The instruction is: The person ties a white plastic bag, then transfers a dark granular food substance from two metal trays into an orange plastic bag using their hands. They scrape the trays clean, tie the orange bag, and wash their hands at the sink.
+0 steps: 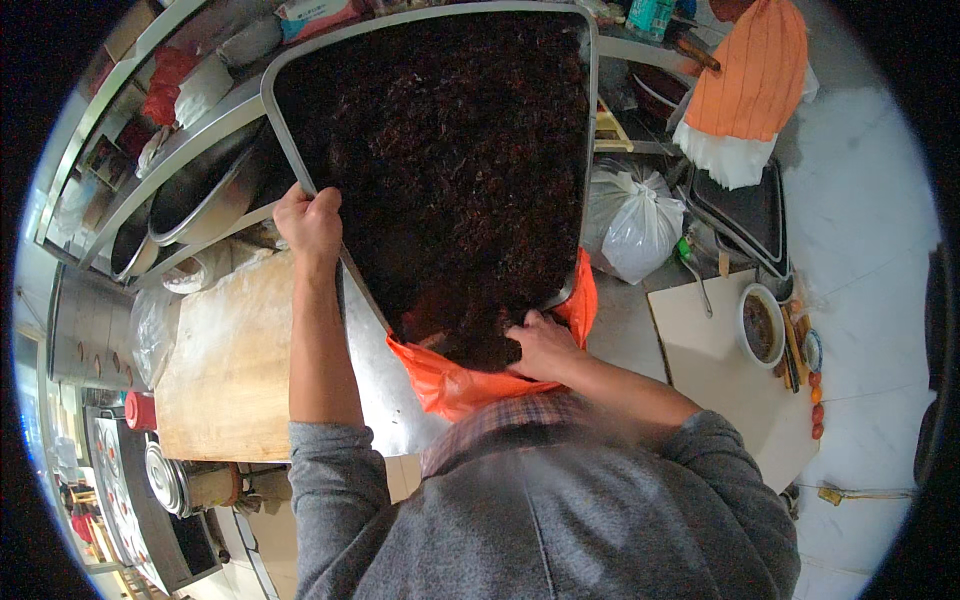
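A large metal tray (589, 112) with a pale rim reaches from the top of the view to my chest. Dark, shredded or crumbly food (465, 157) covers its inside. My left hand (309, 223) is closed around the tray's left rim. An orange-red plastic bag (469, 386) lies around the tray's near end, against my body. At that end my right hand (547, 346) reaches over the bag, its fingertips at the dark mass; whether they grip it cannot be made out.
At left are a floured wooden board (232, 367) and metal basins (214, 195) on a shelf. To the right are a tied plastic bag (637, 225), a white bowl of brown contents (762, 325), stacked black trays (742, 210) and an orange cloth-like cover (754, 71).
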`<state>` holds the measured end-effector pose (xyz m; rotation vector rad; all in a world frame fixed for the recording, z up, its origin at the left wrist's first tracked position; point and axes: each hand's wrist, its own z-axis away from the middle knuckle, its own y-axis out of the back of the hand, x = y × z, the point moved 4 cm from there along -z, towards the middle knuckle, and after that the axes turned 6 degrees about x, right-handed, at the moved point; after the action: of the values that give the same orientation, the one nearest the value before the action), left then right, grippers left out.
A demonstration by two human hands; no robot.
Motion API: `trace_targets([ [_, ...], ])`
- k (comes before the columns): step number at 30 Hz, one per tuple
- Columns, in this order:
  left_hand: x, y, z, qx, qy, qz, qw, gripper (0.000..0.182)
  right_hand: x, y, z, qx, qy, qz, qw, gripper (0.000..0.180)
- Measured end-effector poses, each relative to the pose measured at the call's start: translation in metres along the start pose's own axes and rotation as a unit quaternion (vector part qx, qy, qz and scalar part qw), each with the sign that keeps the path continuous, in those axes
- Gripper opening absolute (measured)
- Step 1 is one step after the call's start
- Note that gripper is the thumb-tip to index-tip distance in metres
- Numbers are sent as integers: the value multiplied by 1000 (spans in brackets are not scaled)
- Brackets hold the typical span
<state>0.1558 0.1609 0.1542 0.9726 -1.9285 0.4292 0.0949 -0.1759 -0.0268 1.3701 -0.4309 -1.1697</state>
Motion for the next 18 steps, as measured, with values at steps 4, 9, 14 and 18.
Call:
trace_targets([
  [4, -5, 2, 3, 5, 4, -5, 1000, 11, -28, 52, -29, 274, 68, 36, 959, 57],
  [9, -17, 4, 4, 1, -4, 16, 1000, 11, -20, 37, -72, 191, 42, 92, 976, 65],
  [14, -19, 3, 3, -1, 3, -3, 1000, 11, -11, 3, -82, 18, 24, 136, 990, 66],
  [18, -11, 3, 6, 4, 18, 20, 1000, 10, -15, -8, -70, -12, 64, 121, 991, 59],
])
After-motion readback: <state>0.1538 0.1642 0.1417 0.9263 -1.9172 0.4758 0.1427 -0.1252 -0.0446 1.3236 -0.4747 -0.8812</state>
